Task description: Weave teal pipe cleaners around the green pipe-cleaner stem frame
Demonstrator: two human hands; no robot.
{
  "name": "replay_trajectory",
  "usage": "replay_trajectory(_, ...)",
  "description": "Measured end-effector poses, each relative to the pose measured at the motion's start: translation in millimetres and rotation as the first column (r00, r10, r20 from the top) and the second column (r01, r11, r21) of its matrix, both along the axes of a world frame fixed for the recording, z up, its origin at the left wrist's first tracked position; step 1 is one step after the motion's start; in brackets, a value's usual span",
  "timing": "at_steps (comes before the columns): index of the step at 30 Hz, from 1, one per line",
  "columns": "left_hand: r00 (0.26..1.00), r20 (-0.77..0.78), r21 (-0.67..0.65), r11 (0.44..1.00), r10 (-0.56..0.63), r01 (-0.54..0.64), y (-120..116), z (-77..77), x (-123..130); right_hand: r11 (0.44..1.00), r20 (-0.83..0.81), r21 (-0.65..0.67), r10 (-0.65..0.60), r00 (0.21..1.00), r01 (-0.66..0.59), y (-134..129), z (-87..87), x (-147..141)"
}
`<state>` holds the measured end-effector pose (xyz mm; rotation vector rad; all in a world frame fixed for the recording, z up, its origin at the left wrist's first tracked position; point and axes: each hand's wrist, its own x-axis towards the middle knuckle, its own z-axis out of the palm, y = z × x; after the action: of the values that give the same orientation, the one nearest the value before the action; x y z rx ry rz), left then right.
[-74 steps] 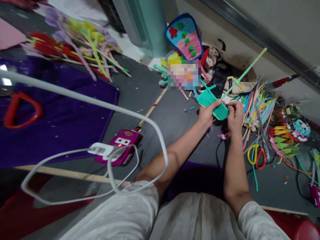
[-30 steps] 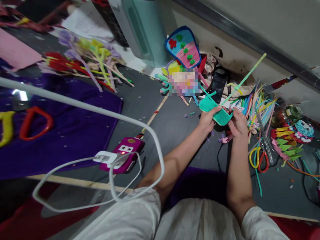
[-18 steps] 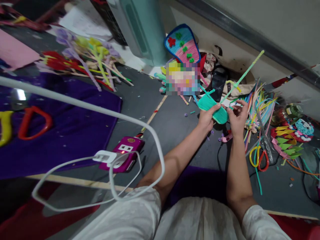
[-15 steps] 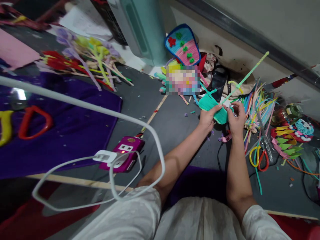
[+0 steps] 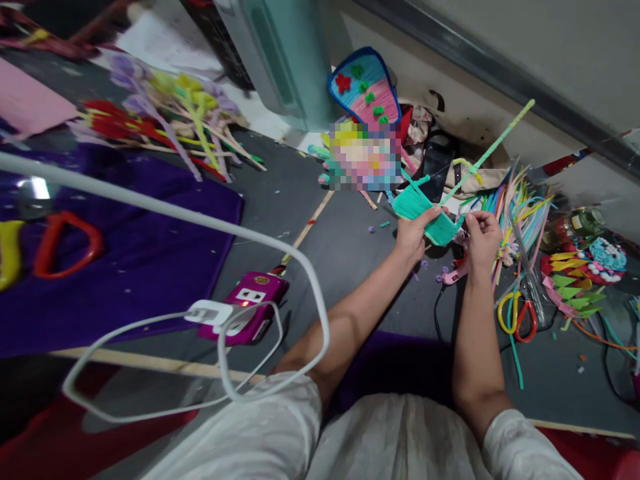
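I see a littered grey tabletop (image 5: 350, 233) beside a pale wall (image 5: 575, 53) — left hand (image 5: 413, 239) pinching a teal panel (image 5: 441, 231), right hand (image 5: 483, 235) its strand (image 5: 460, 219).

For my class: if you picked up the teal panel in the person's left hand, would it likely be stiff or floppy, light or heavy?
The teal panel is probably fairly stiff: gripped by the left hand, with the thumb across it, it shows no obvious sag. It looks thin, so it is likely light. Its ridged surface probably isn't slippery.
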<state>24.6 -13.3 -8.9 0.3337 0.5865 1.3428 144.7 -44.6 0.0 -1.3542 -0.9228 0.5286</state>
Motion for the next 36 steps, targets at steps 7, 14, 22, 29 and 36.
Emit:
replay_trajectory(7,0.996,0.027,-0.054,0.994,-0.089,0.091,-2.9,-0.5,1.7,0.992,-0.408,-0.070,0.068,0.911,-0.105,2.8,-4.1,1.7)
replay_trajectory(14,0.999,-0.014,-0.047,0.998,-0.043,0.042,-5.7,0.3,5.7,0.981,0.177,0.015,-0.194,0.965,0.194,0.1,-3.6,-9.3)
replay_trajectory(22,0.998,-0.056,0.012,1.000,-0.018,0.019,-9.0,2.9,5.7,0.971,0.445,-0.026,-0.203,0.872,0.239,-5.6,-0.3,-10.5)
replay_trajectory(29,0.997,-0.014,-0.001,0.997,-0.071,0.071,-4.2,0.2,1.9,0.999,0.187,-0.020,-0.027,0.982,0.031,-1.8,0.9,-4.1)
replay_trajectory(36,0.984,0.051,-0.083,0.982,-0.168,0.172,2.2,-7.1,0.1,0.971,-0.283,-0.063,0.203,0.937,-0.229,2.0,-2.2,-4.5)
